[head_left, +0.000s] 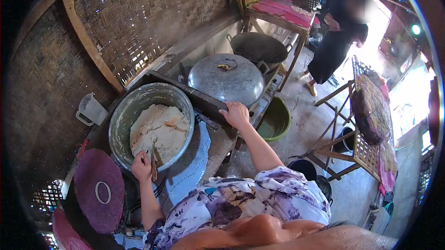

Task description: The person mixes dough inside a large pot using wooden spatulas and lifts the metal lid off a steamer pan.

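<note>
My left hand (141,167) is closed at the near rim of a large metal basin (118,125). Pale, crumbly dough-like stuff (162,127) fills much of the basin. Right beside its fingers, a wooden paddle (154,163) leans across the rim; whether the fingers grip it or something small is unclear. My right hand (236,115) rests, fingers extended, on the end of a dark ledge (204,105). Just past that hand stands a wide pot under a domed metal lid (225,81). Behind it is a second, uncovered dark pot (258,48).
A round purple mat (99,189) with a white ring lies at left, near a clear plastic jug (92,109). A green basin (274,119) sits on the floor to the right. A person (336,41) stands beyond, near a wooden rack (364,157).
</note>
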The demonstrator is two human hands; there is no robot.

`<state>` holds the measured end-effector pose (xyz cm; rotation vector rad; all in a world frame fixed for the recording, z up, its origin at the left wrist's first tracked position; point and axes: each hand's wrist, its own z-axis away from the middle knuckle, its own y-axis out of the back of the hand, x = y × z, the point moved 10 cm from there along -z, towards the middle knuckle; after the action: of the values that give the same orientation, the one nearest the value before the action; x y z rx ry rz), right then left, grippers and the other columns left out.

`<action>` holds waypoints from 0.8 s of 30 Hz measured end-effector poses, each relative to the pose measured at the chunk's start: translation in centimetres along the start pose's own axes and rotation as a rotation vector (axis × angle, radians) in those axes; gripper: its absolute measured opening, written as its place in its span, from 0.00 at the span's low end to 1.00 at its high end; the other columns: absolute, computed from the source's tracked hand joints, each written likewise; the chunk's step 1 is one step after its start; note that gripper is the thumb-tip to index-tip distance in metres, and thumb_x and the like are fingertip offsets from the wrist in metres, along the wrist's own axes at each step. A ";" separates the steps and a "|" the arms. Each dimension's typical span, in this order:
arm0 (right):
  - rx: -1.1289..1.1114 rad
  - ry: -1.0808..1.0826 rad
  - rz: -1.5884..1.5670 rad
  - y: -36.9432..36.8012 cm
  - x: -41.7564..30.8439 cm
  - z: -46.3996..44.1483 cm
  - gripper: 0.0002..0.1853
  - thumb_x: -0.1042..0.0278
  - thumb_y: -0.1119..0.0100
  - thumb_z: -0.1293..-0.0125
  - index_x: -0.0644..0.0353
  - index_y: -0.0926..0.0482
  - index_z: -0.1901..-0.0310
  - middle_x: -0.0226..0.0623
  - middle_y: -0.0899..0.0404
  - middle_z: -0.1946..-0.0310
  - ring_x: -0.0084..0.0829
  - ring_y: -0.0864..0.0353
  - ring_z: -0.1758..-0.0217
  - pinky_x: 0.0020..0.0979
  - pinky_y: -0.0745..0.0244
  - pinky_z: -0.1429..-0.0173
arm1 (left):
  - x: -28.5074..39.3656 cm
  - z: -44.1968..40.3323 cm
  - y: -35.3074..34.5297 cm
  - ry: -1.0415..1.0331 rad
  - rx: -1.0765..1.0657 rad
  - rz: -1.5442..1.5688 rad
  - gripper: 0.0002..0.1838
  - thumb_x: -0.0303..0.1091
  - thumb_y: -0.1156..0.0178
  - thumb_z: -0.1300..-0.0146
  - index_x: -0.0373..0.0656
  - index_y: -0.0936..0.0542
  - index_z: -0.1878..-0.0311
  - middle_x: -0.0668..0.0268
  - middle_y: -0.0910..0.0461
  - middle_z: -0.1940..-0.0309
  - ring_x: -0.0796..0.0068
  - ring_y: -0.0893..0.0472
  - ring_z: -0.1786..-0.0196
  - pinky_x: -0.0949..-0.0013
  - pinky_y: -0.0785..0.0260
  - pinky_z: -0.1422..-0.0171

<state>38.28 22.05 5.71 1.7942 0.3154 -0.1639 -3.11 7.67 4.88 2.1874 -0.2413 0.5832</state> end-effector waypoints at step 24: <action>-0.025 -0.018 0.009 0.0 0.0 0.1 0.26 0.46 0.48 0.40 0.60 0.26 0.50 0.43 0.21 0.59 0.40 0.24 0.51 0.38 0.31 0.47 | 0.1 0.0 0.2 -0.030 0.021 -0.016 0.09 0.37 0.43 0.43 0.47 0.19 0.62 0.61 0.21 0.75 0.61 0.23 0.76 0.62 0.32 0.70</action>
<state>38.32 21.98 5.66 1.7685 0.2956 -0.1689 -3.02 7.53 5.04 2.2173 -0.2342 0.5466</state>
